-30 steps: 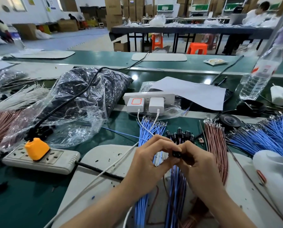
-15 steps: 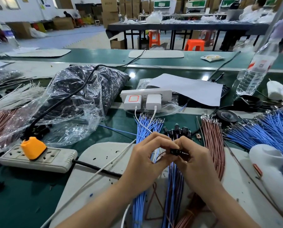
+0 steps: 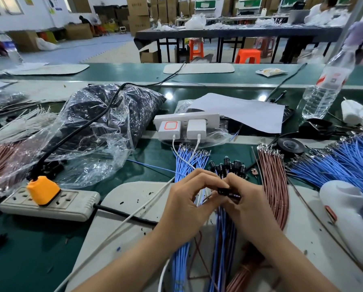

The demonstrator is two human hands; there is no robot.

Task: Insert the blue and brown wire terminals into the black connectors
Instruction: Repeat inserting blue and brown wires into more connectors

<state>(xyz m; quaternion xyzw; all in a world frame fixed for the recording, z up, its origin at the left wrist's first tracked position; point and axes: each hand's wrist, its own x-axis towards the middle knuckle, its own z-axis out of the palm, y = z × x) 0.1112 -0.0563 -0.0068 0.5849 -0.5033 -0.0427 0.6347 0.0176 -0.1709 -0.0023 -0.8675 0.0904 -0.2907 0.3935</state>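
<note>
My right hand point(image 3: 248, 205) pinches a small black connector point(image 3: 224, 190) over the grey mat. My left hand point(image 3: 189, 199) meets it from the left, its fingertips pinching a thin brown wire point(image 3: 207, 198) at the connector's mouth. Behind the hands lies a bundle of blue wires point(image 3: 187, 163) with metal terminals, a cluster of black connectors point(image 3: 229, 165) fitted with wires, and a bundle of brown wires point(image 3: 271, 171). Finished blue leads point(image 3: 222, 239) run down under my right wrist.
A white power strip point(image 3: 49, 205) with an orange plug lies at the left, its black cable crossing the mat. A clear bag of black parts point(image 3: 104, 121), two white chargers point(image 3: 180, 128), a water bottle point(image 3: 328, 81), a large blue wire pile point(image 3: 349, 163) and a white device point(image 3: 349, 213) surround the work spot.
The hands stay together on the connector and have shifted slightly; my left fingers have worked the brown wire closer to the connector. The view has tilted a little.
</note>
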